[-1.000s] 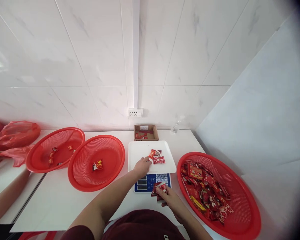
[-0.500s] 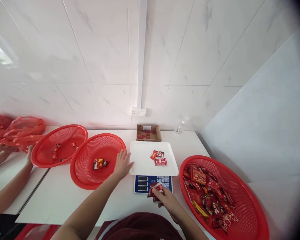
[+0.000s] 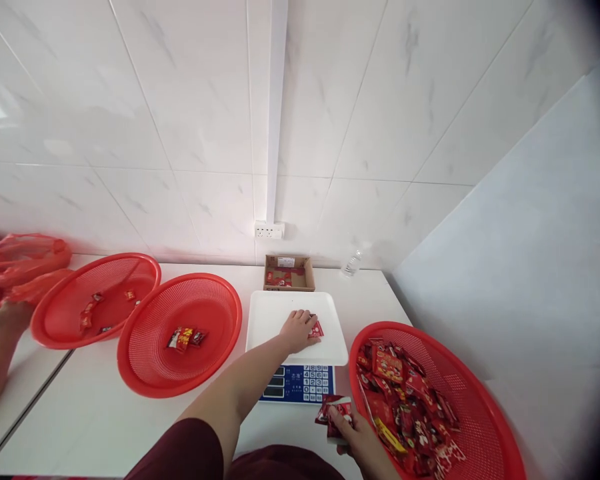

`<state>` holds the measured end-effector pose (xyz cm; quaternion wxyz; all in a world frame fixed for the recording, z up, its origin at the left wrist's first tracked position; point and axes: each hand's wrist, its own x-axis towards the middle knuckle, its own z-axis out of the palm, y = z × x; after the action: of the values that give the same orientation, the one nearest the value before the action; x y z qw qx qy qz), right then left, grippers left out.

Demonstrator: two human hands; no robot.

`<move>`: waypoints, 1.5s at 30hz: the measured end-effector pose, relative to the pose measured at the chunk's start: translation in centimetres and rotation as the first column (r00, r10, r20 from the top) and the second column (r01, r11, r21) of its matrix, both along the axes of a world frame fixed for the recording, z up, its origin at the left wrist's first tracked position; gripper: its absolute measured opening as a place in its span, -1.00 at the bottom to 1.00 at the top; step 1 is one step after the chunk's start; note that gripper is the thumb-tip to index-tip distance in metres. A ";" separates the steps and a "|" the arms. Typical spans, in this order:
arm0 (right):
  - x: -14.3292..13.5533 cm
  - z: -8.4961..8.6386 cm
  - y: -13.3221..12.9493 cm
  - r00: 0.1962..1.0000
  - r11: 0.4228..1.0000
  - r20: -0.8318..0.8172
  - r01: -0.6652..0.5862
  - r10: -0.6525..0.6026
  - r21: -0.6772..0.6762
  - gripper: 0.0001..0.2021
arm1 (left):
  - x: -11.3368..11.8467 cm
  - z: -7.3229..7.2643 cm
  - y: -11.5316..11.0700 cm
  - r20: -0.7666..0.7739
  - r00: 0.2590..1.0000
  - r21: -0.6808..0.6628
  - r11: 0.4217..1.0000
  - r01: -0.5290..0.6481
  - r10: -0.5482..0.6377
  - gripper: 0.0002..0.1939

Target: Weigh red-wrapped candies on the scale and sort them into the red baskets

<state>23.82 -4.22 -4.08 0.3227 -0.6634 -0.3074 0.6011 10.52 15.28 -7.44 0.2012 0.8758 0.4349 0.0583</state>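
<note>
My left hand (image 3: pixel 298 332) is on the white weighing tray (image 3: pixel 265 327), its fingers curled over small red snack packets; the edge of one packet (image 3: pixel 317 329) shows beside the fingertips and the rest are covered. The tray sits on a blue digital scale (image 3: pixel 296 385), its keypad partly hidden by my left forearm. My right hand (image 3: pixel 356 439) holds a few red snack sachets (image 3: pixel 336 408) between thumb and fingers, in front of the scale. Close to its right stands a large red basket (image 3: pixel 485 380) with a heap of red packets (image 3: pixel 405 400).
Left of the scale are a red basket (image 3: pixel 205 373) with a few packets and another basket (image 3: pixel 55 297) beyond it. Behind the tray stand a cardboard box (image 3: pixel 305 273) and a clear plastic bottle (image 3: pixel 351 264). Another person's hand (image 3: pixel 5 320) is at red plastic bags (image 3: pixel 25 257).
My left hand has moved right from the tray's left edge onto the packets, and its fingers have curled. My right hand keeps its sachets, slightly lower and to the right. The view has shifted a little.
</note>
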 end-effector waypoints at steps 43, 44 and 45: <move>-4.9 1.0 11.0 0.993 0.987 -0.120 0.040 -0.022 0.154 -0.47 | -10.0 3.9 -5.9 0.385 0.398 -0.863 0.478 -0.165 0.833 -0.52; -4.7 1.0 11.4 0.994 0.984 -0.107 0.046 -0.028 0.174 -0.38 | -9.9 3.9 -5.7 0.384 0.390 -0.851 0.484 -0.202 0.837 -0.45; -4.5 0.9 11.6 0.997 0.981 -0.065 0.050 -0.039 0.188 -0.30 | -9.9 3.9 -5.5 0.382 0.383 -0.838 0.490 -0.240 0.841 -0.39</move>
<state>19.27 7.43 -3.22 0.4069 -0.6178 -0.3384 0.5816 0.66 9.76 -3.51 0.6256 0.4062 0.5772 0.3324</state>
